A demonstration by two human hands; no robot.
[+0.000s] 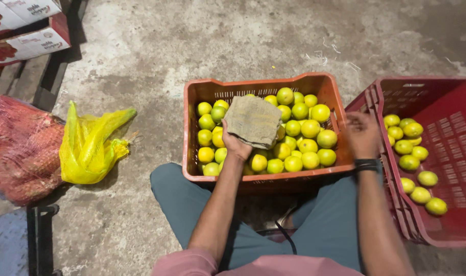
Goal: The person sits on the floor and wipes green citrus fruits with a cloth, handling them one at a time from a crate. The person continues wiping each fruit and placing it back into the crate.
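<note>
Fingers of the left hand [236,144] are clutching a burlap cloth [253,121] over the orange crate [266,176] of citrus fruit [300,144]; the right hand [362,134] is hovering, fingers curled, beside the red crate [396,204].

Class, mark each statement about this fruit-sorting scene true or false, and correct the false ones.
1. The left hand holds a brown cloth over the orange crate. True.
2. The red crate holds more fruit than the orange crate. False: it holds far fewer.
3. A yellow mesh bag lies on the floor left of the orange crate. True.
4. The right hand wears a glove. False: it is bare, with a dark wristband.
</note>
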